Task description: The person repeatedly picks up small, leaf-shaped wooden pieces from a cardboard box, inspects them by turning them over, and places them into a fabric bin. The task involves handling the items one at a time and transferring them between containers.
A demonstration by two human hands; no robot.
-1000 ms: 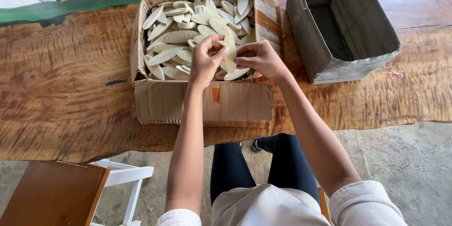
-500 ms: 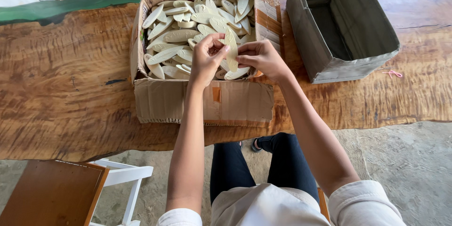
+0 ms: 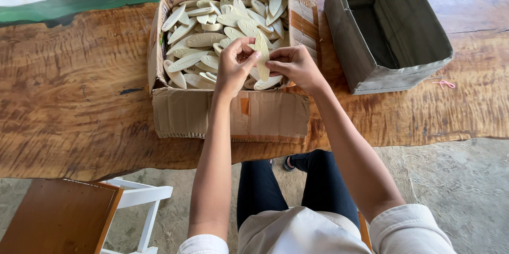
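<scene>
An open cardboard box (image 3: 233,116) sits on a live-edge wooden table (image 3: 69,95). It is full of several pale, flat, oval pieces (image 3: 196,37). Over the box's near right part, my left hand (image 3: 233,66) and my right hand (image 3: 294,66) both pinch one oval piece (image 3: 262,55), which stands upright between my fingertips. The left fingers grip its left edge and the right fingers its right edge. The piece's lower end is near the pile.
An open grey fabric bin (image 3: 392,26) stands on the table right of the box. A small pink string (image 3: 444,83) lies beside it. A brown and white stool (image 3: 79,217) is at lower left below the table edge, over a concrete floor.
The oval piece held in both hands has turned from lying slanted over the pile to more upright, and my hands have lifted slightly.
</scene>
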